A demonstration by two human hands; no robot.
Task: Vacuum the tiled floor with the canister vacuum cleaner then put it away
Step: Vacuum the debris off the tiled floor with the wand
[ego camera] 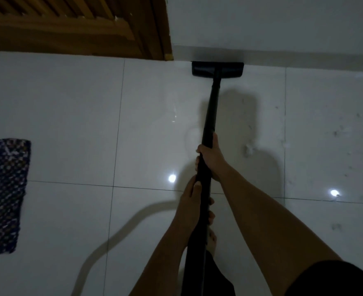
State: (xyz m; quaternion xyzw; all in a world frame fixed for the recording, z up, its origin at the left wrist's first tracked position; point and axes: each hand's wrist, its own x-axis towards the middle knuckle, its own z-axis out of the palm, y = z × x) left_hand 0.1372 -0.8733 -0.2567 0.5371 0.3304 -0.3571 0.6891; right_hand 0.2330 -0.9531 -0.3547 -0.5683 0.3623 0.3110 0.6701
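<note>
A black vacuum wand runs from my hands up to a black floor head, which lies flat on the white tiled floor against the base of the white wall. My right hand grips the wand higher up. Just below it, my left hand is closed around the same tube. The canister itself is out of view. Grey dust clumps are scattered over the tiles to the right of the wand.
A wooden slatted door stands at the top left, beside the white wall. A dark woven mat lies at the left edge. My bare foot shows under the wand.
</note>
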